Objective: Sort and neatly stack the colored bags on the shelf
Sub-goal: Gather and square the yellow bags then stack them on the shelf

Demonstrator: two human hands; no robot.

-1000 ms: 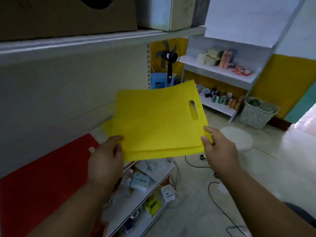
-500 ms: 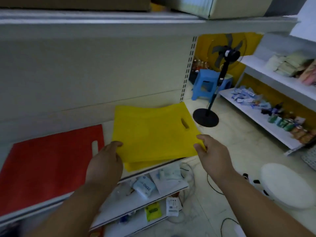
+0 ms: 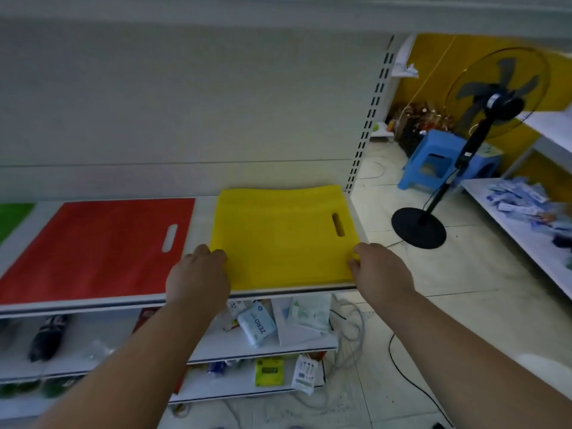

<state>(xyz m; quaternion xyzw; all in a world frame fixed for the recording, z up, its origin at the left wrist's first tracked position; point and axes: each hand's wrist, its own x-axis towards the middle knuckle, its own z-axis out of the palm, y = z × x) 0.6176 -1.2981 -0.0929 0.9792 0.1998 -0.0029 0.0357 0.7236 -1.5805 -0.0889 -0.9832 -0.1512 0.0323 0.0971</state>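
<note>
White shelf (image 3: 204, 209) (red bag (image 3: 93, 249), yellow bags (image 3: 278, 239)), tiled floor (image 3: 464, 292), fan (image 3: 492, 109)

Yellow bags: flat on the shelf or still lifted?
Flat: yellow bags lie spread on the shelf, both hands at their near corners.

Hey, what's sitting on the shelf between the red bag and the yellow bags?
Nothing: in the head view only a bare strip of white shelf separates the red bag from the yellow bags.
</note>
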